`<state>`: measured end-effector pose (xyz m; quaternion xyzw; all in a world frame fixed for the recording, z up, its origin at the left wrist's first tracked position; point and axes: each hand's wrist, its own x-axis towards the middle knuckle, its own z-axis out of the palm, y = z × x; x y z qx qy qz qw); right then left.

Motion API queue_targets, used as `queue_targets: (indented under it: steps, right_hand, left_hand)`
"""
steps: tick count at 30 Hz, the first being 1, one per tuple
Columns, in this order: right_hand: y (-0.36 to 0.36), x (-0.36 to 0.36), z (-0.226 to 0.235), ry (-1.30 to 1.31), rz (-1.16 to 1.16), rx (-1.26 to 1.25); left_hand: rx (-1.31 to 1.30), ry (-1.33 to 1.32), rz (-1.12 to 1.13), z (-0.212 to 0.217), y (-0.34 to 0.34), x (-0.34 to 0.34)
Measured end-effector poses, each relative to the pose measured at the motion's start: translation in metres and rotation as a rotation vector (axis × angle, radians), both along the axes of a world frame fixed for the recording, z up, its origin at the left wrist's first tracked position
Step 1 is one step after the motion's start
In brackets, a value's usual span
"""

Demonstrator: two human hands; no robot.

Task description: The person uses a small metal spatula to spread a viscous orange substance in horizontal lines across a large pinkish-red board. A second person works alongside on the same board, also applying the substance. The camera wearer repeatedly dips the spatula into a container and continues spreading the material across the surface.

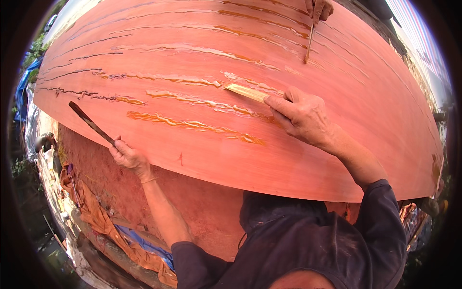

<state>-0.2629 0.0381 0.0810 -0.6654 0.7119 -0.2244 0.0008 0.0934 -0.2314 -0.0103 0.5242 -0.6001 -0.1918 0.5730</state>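
My right hand (305,118) is closed round a flat, pale wooden stick (246,92), whose far end touches a glossy streak on a large reddish wooden panel (313,168). Several wavy lines of amber, resin-like stuff (195,124) run across the panel, some pale and some bright orange. In my left hand (127,156) is a dark, narrow stick (91,124), pinched at its lower end and slanting up to the left over the panel's near edge. What coats that stick I cannot make out.
Across the panel, another person's hand (319,9) holds a thin stick (309,45) against the surface. Dark cracks (67,75) mark the panel's left part. Reddish ground, brown cloth (98,216) and a blue sheet (144,245) lie below at the left.
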Motion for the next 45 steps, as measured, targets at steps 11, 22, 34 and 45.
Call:
queue_targets:
  steps: [11, 22, 34, 45]
  right_hand:
    - [0.002, -0.007, 0.008, 0.133, 0.054, 0.066]
    - [-0.041, -0.042, -0.001, -0.502, 0.02, 0.026]
    - [-0.068, -0.058, -0.008, -0.245, 0.186, 0.046]
    - [-0.058, -0.076, -0.009, -0.175, 0.237, 0.079]
  left_hand:
    - [0.03, -0.026, -0.005, 0.001, 0.0, 0.001]
    - [-0.009, -0.001, -0.036, 0.001, 0.0, 0.0]
    - [0.003, -0.017, -0.005, 0.0, 0.0, -0.001]
    - [0.031, -0.074, 0.039, -0.003, -0.003, 0.005]
